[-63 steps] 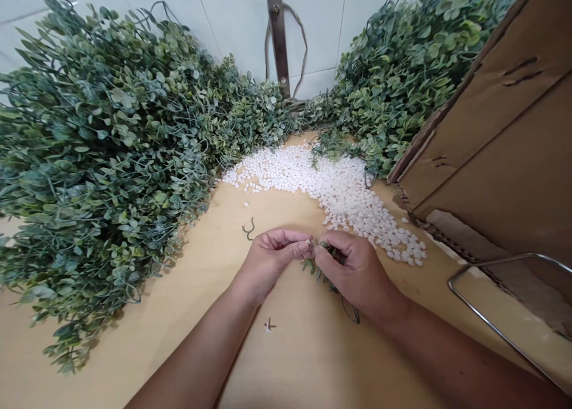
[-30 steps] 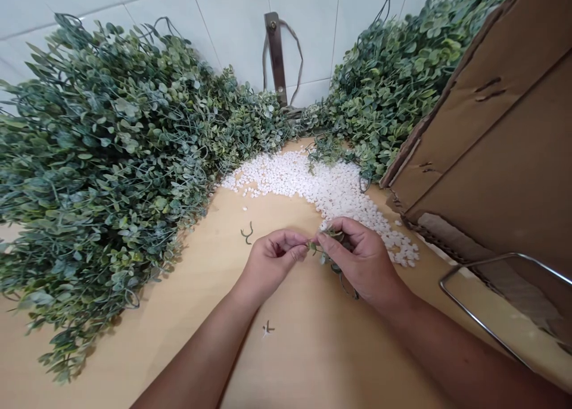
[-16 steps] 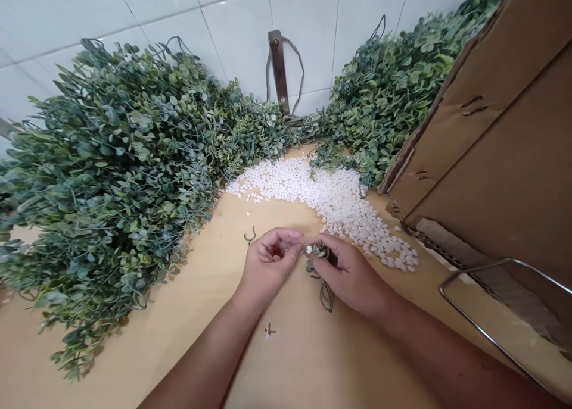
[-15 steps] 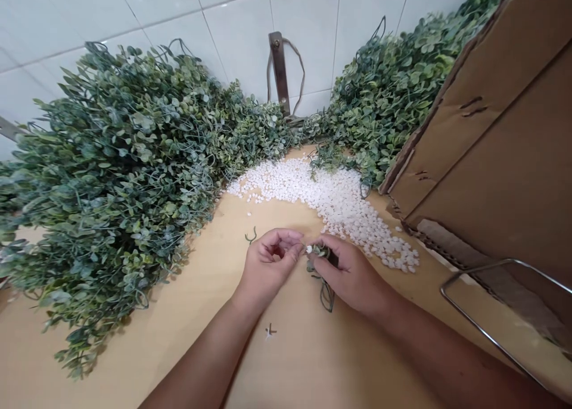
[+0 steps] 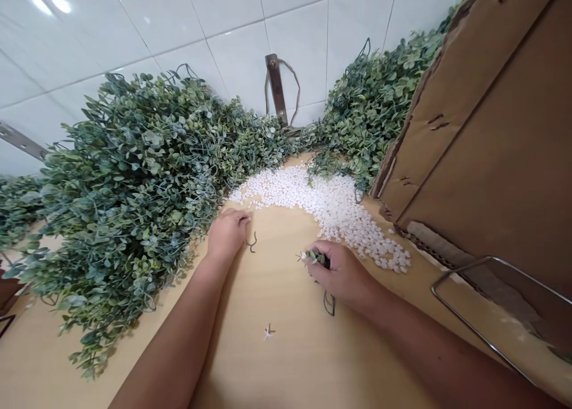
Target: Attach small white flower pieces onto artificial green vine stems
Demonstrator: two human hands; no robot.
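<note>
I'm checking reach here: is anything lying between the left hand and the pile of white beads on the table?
Nothing visible does. The left hand rests on bare table beside a small green stem scrap; the white beads start just beyond its fingertips, with only a few stray beads between.

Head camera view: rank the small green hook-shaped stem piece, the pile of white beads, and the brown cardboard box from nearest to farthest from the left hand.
1. Small green hook-shaped stem piece, on the wooden table just right of the left hand.
2. Pile of white beads, farther right and back, towards the wall.
3. Brown cardboard box, at the far right.
</note>
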